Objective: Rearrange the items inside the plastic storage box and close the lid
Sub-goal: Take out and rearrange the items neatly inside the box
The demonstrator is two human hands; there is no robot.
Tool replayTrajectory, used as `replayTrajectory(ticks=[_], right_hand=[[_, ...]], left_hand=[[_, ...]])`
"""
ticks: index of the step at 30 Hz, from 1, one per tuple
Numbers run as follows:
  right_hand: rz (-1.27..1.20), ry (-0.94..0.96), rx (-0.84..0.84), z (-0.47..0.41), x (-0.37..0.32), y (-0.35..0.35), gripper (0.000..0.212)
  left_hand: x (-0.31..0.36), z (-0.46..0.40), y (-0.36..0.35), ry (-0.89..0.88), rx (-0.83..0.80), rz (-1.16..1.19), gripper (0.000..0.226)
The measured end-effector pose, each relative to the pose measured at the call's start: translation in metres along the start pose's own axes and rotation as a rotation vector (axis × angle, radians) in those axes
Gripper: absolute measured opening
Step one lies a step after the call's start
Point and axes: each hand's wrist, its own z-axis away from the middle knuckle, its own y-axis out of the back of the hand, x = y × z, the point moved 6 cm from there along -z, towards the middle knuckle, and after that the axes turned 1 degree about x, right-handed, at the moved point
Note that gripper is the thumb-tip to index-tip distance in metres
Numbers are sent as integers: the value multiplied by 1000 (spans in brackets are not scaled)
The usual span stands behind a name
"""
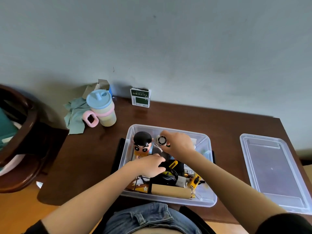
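Note:
The clear plastic storage box stands open on the dark wooden table, right in front of me. Its clear lid lies flat on the table to the right. Inside the box are a cartoon figurine with black hair at the back left, a brown cardboard roll along the front, black cables and a yellow tool. My right hand holds a small round white fan-like object above the back of the box. My left hand reaches into the middle, fingers curled on a black item beside the figurine.
A pastel cup with a blue lid and pink handle stands at the back left beside a green cloth. A green and white carton stands against the wall. A dark wooden chair sits left of the table.

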Motion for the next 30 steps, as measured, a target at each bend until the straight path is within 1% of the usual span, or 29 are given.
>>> replayTrajectory(ticks=[3,5,8,10,12,16,20,23,26,28,30], right_hand=[[217,87,-142,-12,-8,-17,31],[319,100,-203,-17,-8,-24,34],[329,64,-219,-22,-2,-27,45],[289,68,-206,-21,-2,-25,51],[183,53,-149,-16,0,-21,50],[-63,-58,29,7,25,-1,27],[-157,-152,71,47,57,6,18],[-178,-188,80,70,68,5,17],[-230,-213,71,78,70,2,17],[-236,-209,-12,80,67,-5,19],[-193,-166,-142,82,62,-16,21]], left_hand=[[-4,3,4,35,37,3,52],[-7,3,5,62,55,24,55],[-7,0,6,100,68,24,58],[-4,-5,7,103,75,8,59],[-2,-12,9,102,104,6,59],[-1,-22,10,120,166,17,60],[-5,-23,7,145,144,-7,60],[-7,-22,10,151,145,-27,49],[-8,-20,12,153,136,-41,49],[-7,-19,14,148,134,-45,50],[-7,-20,13,143,126,-41,50]])
